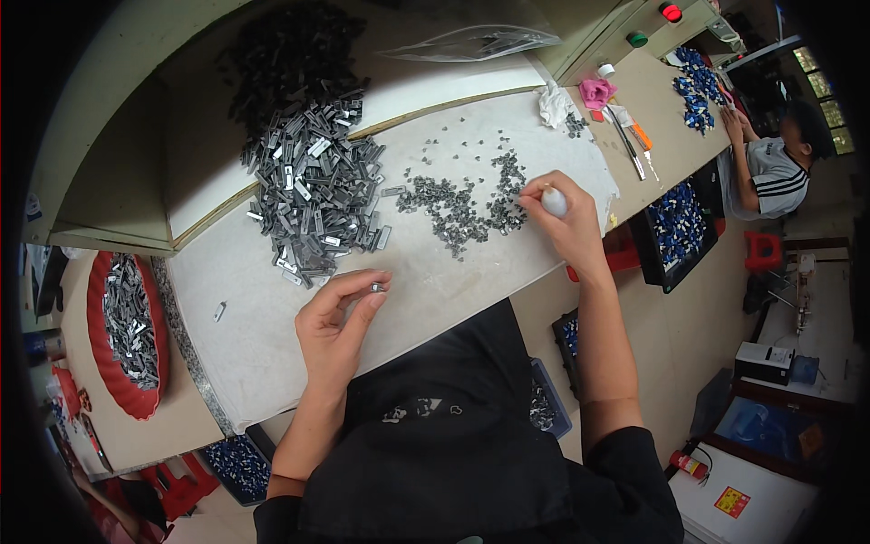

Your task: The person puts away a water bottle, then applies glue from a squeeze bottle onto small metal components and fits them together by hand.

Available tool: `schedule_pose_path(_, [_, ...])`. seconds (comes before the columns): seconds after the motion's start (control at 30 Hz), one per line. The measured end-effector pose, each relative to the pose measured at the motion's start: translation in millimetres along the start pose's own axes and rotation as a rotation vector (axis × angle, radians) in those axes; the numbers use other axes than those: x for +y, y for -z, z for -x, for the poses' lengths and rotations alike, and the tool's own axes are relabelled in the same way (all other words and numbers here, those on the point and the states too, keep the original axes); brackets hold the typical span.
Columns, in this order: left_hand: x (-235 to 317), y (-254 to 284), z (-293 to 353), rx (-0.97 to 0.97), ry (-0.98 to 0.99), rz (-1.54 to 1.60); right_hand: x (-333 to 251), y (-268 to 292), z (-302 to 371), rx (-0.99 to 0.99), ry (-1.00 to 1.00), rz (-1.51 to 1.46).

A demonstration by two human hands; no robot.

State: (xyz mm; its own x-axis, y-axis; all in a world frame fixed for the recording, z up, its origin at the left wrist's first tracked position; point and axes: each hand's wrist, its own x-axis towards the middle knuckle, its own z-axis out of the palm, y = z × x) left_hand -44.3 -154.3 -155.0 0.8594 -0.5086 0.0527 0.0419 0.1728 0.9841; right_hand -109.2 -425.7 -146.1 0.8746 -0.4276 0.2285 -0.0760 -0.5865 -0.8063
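My left hand [337,322] hovers over the near edge of the white work mat [272,335] and pinches a small grey metal piece [378,287] between thumb and fingertips. My right hand [564,218] is farther right, closed around a small white rounded tool [554,201], its tip touching a scatter of tiny dark grey parts [458,208]. A large heap of long grey metal pieces [317,181] lies to the left of that scatter. One stray piece [219,312] lies alone near the mat's left edge.
A red tray [149,363] full of grey pieces sits at the far left. A clear plastic bag [471,41] lies at the back. Pens, a pink item [596,91] and blue parts [696,86] cover the right bench, where another person [770,168] works. Bins of blue parts [675,222] stand below.
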Motion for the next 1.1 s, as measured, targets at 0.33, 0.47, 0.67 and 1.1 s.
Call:
schedule_pose_path(0.33, [-1,1,0,-0.023,0.004,-0.027,-10,-7,-27,-0.262,0.083,0.285])
schedule_pose_path(0.47, [0,1,0,-0.022,0.02,-0.005,-12,-9,-27,-0.25,0.086,0.314])
schedule_pose_path(0.67, [-1,2,0,-0.007,0.01,-0.032,-14,-12,-28,-0.288,0.097,0.331])
schedule_pose_path(1.1, [-4,4,-1,-0.032,-0.076,-0.136,-22,-16,-20,-0.218,0.113,0.389])
